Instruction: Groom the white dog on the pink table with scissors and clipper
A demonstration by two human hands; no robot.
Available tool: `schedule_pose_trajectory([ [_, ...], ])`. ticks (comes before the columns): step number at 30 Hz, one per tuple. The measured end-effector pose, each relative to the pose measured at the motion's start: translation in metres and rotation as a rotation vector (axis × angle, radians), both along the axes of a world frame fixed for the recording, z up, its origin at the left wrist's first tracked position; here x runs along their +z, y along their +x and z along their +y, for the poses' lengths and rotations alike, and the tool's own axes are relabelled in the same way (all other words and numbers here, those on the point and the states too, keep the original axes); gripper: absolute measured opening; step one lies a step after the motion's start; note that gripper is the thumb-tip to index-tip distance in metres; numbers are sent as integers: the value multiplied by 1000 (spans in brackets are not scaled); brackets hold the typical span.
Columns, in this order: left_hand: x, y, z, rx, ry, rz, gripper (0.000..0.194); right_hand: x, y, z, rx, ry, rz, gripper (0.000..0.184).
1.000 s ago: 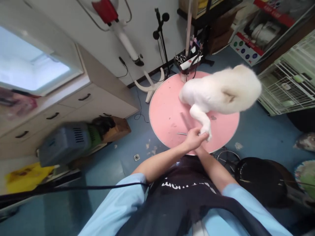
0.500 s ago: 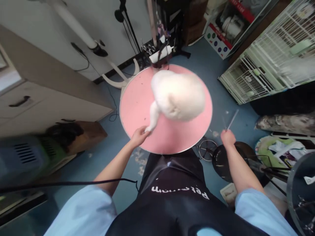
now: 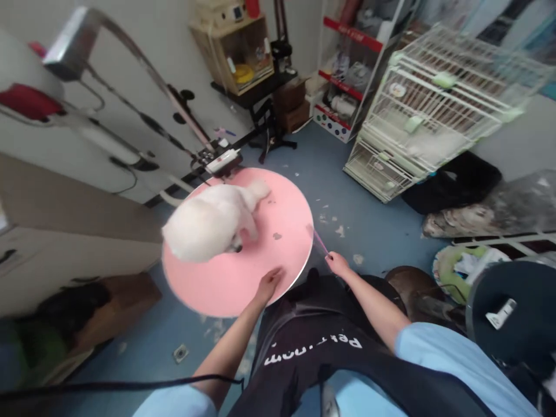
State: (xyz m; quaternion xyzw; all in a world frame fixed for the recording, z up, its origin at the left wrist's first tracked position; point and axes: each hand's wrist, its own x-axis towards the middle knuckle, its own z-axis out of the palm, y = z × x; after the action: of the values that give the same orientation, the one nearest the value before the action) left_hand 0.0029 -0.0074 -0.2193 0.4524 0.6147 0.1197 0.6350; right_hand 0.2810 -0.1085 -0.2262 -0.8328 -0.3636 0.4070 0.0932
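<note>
A white dog (image 3: 204, 223) stands on the left part of a round pink grooming table (image 3: 289, 200), its fluffy head low at the near left and a dark spot of its face turned right. My left hand (image 3: 270, 284) is over the table near its front right edge, apart from the dog. Its fingers are stretched out with nothing in them. Just off the table's right edge, my right hand (image 3: 337, 264) grips a pair of scissors (image 3: 320, 241). Their thin blades point up and left toward the rim; the handles are hidden in my fist.
Behind the table stands a grooming arm with a tool holder (image 3: 223, 162). White wire cages (image 3: 417, 124) and a shelf unit (image 3: 332, 75) are at the back right. A dark round stool top (image 3: 516, 313) is at the right. Clumps of fur (image 3: 341, 231) lie on the floor.
My left hand has let go of the dog's leg and moved right. The dog has turned and is now at the table's left. The view has swung right; the scissors are nearer the table.
</note>
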Motion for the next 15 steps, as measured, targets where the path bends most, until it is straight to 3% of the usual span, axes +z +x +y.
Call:
schedule_pose_trajectory([
  [4,6,74,-19,47,-249,-205,29,9,-53,-51,-177,98,180,19],
  [6,1,98,-37,-40,-314,-275,20,6,-75,-79,-318,214,344,24],
  [7,-5,106,-48,-122,-302,-276,17,3,-81,-95,-464,274,380,27],
  [9,-21,110,-72,-363,-211,-183,16,-3,-84,-136,-812,350,341,30],
  [11,-40,97,-92,-721,-79,2,21,-7,-80,-190,-1108,331,213,25],
  [15,-63,46,-108,-1331,343,515,32,-6,-61,-316,-1418,230,-2,17],
])
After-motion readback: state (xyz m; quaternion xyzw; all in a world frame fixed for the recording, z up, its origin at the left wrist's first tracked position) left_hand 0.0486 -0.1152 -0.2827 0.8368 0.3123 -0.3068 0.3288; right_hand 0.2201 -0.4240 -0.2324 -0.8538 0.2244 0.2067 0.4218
